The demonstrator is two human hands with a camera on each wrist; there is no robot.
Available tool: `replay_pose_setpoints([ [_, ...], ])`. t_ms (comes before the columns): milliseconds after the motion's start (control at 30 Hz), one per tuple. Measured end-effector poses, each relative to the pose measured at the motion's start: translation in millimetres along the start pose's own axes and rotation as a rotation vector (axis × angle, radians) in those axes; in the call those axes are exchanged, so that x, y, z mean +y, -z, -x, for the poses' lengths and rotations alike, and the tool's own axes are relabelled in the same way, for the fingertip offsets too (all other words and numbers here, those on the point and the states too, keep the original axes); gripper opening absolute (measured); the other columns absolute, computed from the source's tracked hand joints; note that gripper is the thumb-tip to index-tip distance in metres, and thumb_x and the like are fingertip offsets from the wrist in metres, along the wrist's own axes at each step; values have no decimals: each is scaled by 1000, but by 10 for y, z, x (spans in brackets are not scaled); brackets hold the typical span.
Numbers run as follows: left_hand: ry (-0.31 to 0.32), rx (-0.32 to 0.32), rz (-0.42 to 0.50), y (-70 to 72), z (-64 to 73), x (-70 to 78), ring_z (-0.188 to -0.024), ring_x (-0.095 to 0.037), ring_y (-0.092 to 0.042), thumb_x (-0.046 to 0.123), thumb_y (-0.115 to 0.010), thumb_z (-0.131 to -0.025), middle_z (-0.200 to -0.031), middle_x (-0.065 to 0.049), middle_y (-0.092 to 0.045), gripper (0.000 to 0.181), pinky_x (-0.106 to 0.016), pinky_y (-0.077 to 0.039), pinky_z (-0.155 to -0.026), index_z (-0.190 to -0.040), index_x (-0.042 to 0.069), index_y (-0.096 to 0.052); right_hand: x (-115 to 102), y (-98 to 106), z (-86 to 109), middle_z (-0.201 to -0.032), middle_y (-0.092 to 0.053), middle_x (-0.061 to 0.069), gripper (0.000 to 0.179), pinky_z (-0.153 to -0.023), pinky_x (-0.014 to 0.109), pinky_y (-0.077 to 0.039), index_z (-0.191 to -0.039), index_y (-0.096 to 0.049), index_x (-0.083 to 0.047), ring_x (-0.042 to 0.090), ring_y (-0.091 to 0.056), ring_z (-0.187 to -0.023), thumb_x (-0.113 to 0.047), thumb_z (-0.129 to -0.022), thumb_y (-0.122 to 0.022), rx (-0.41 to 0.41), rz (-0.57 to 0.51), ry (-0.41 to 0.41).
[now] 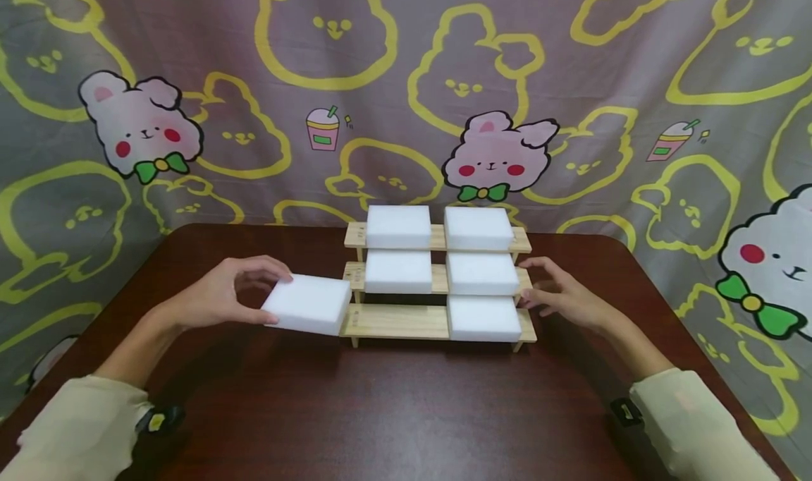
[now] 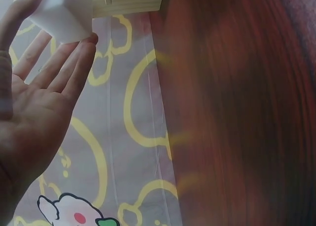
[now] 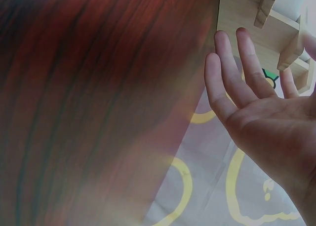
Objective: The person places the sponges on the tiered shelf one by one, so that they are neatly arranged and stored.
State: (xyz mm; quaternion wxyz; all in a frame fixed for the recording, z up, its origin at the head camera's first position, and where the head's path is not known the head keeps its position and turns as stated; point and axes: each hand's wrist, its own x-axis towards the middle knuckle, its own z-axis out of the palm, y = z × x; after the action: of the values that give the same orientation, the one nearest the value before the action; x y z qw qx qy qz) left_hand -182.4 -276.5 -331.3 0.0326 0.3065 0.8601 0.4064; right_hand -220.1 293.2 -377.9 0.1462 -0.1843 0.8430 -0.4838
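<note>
My left hand (image 1: 237,294) grips a white foam block (image 1: 307,305) at its left side, thumb at the near edge and fingers at the far edge. The block is held level with the lowest tier, its right side at the left end of a three-tier wooden rack (image 1: 396,322). In the left wrist view the block (image 2: 66,13) shows between thumb and fingertips. My right hand (image 1: 564,294) holds the rack's right end around the middle tier, between thumb and index finger. The other fingers (image 3: 252,63) stretch out free in the right wrist view.
White blocks sit on the rack: two on the top tier, including the top left block (image 1: 398,227), two on the middle, and one at the lowest tier's right (image 1: 484,319). The dark wooden table (image 1: 406,410) extends in front. A patterned curtain (image 1: 380,114) hangs behind.
</note>
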Motion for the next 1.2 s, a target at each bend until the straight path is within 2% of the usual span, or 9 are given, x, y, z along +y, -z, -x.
replay_pose_setpoints([
  [200, -30, -63, 22, -73, -53, 26, -105, -16, -66, 13, -93, -77, -123, -8, -68, 50, -30, -56, -91, -121, 9, -68, -2, 3, -4, -116, -68, 24, 58, -82, 47, -56, -149, -29, -3, 36, -72, -105, -19, -104, -61, -1, 2, -2],
  [367, -20, -92, 37, -136, -89, 15, -106, -16, -65, 13, -92, -78, -124, -8, -67, 49, -30, -56, -92, -121, 8, -69, -3, 1, -7, -117, -67, 24, 58, -82, 47, -56, -149, -29, -3, 36, -72, -106, -19, -104, -61, -2, -4, -5],
  [800, 25, -130, 41, -269, -173, 36, -108, -22, -64, 19, -93, -78, -126, -7, -67, 50, -36, -56, -93, -121, 10, -69, 5, 5, -10, -118, -68, 25, 57, -82, 47, -57, -149, -30, -4, 37, -72, -106, -19, -104, -62, 1, -4, -5],
  [1200, 2, -128, 86, -452, -255, 80, -110, -27, -62, 17, -94, -76, -127, -10, -64, 50, -39, -57, -92, -120, 10, -71, 21, 9, -7, -117, -68, 25, 57, -82, 49, -57, -149, -30, -3, 37, -72, -106, -19, -104, -62, 1, -4, -3],
])
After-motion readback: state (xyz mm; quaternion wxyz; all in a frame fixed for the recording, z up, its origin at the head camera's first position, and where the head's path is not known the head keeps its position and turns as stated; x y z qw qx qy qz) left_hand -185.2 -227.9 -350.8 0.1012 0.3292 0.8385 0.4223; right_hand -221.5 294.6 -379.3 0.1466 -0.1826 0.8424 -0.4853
